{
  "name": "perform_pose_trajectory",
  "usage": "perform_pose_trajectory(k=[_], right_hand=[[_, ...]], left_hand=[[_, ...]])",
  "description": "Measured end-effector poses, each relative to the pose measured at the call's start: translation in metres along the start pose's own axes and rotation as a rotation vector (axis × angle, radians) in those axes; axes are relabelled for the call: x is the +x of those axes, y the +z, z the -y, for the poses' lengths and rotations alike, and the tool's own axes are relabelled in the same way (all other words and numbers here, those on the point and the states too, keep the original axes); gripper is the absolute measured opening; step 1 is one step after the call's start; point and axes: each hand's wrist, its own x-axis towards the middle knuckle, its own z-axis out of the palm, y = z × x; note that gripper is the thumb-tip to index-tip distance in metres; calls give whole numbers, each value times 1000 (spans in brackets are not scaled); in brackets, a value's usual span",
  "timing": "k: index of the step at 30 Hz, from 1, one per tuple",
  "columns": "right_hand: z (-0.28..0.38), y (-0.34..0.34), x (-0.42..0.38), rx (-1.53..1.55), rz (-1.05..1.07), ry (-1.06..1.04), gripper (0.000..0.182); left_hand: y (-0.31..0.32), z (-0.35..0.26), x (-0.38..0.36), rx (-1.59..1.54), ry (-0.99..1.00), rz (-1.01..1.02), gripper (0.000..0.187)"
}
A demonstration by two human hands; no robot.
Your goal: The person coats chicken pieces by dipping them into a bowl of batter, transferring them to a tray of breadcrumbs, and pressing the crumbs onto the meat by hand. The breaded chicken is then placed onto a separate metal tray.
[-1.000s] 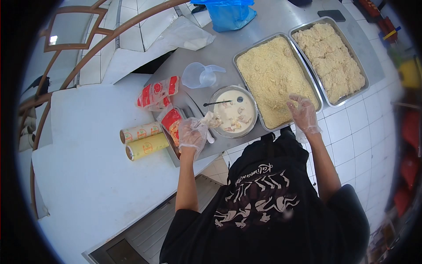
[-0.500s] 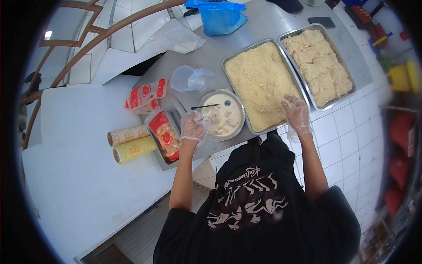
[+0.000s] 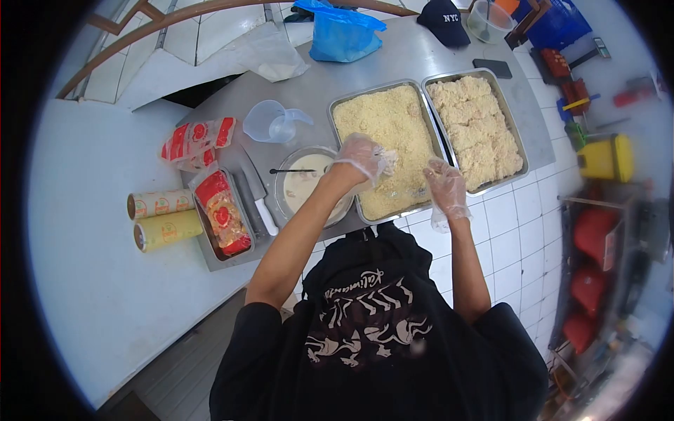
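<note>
My left hand (image 3: 360, 158), in a clear plastic glove, is closed on a pale, batter-coated piece of food (image 3: 385, 161) above the breadcrumb tray. The steel tray (image 3: 335, 121) is filled with yellowish breadcrumbs (image 3: 390, 116). My right hand (image 3: 446, 188), also gloved, is at the tray's near right edge, its fingers loosely bent and apart with nothing visible in them. Left of the tray, a round bowl (image 3: 281, 200) contains white batter (image 3: 300, 186) with pieces in it and a dark-handled utensil (image 3: 291, 170). My left forearm covers part of this bowl.
A second tray (image 3: 521, 140) of breaded pieces adjoins on the right. To the left are a knife (image 3: 263, 207), a measuring jug (image 3: 270, 123), a small tray (image 3: 247, 228) with a red packet, and two rolls (image 3: 165, 228). A blue bag (image 3: 344, 35) and a cap (image 3: 444, 21) lie farther back.
My left hand has moved right from the batter bowl to above the breadcrumbs, carrying the coated piece. My right hand stays by the breadcrumb tray's near right side. The view has shifted.
</note>
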Motion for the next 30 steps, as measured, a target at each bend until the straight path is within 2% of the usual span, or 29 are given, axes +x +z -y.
perform_pose_trajectory(k=[2, 3, 4, 5, 7, 8, 9, 10, 11, 12, 13, 17, 18, 20, 21, 22, 23, 24, 26, 28, 29, 30], right_hand=[[-3, 9, 2, 6, 43, -3, 36], [-2, 12, 4, 22, 86, 2, 36], [-2, 13, 5, -131, 207, 24, 52], [3, 20, 8, -135, 205, 18, 52], [12, 36, 8, -716, 271, -157, 80], [20, 40, 13, -762, 336, -84, 89], [12, 48, 22, -768, 335, -90, 89], [-3, 63, 34, -843, 299, -169, 81], [-18, 77, 44, -917, 264, -249, 72], [-26, 83, 52, -924, 266, -261, 72], [-34, 88, 60, -860, 300, -301, 63], [-74, 105, 86, -684, 299, -346, 42], [-53, 93, 91, -701, 303, -365, 42], [15, 59, 89, -379, 517, -82, 38], [13, 59, 94, -397, 526, -95, 38], [10, 59, 100, -390, 508, -232, 37], [4, 60, 106, -378, 490, -366, 36], [-2, 64, 114, -389, 500, -376, 36], [-18, 76, 133, -925, 433, -653, 30], [-107, 117, 148, -1234, 98, -977, 38], [-103, 124, 141, -1369, -120, -1097, 43], [-100, 125, 137, -1083, 155, -788, 39]], left_hand=[[2, 3, 9, 75, 17, -14, 26], [-1, 3, 11, 19, -84, -7, 25], [-6, 5, 14, -35, -184, -1, 23], [-12, 4, 12, -36, -185, -9, 23], [-25, 1, -3, -91, -158, -83, 26], [-28, -1, -14, -95, -160, -88, 26], [-31, -3, -26, -131, -164, -195, 26], [-35, -4, -38, -167, -170, -304, 25], [-41, -6, -50, -171, -177, -315, 25], [-49, -8, -62, -216, -235, -252, 29], [-53, -9, -75, -260, -292, -190, 34], [-54, -7, -136, -238, -391, -299, 36], [-52, -5, -149, -269, -441, -340, 36], [-43, 3, -171, -315, -503, -389, 37], [-32, 9, -180, -430, -581, -384, 36], [-21, 16, -187, -545, -655, -378, 36], [-12, 21, -191, -558, -666, -391, 36], [-6, 25, -196, -548, -682, -390, 35], [-2, 29, -200, -542, -706, -401, 34], [-6, 27, -202, -565, -742, -409, 32], [-7, 28, -203, -569, -748, -417, 32], [-7, 28, -203, -556, -752, -410, 32]])
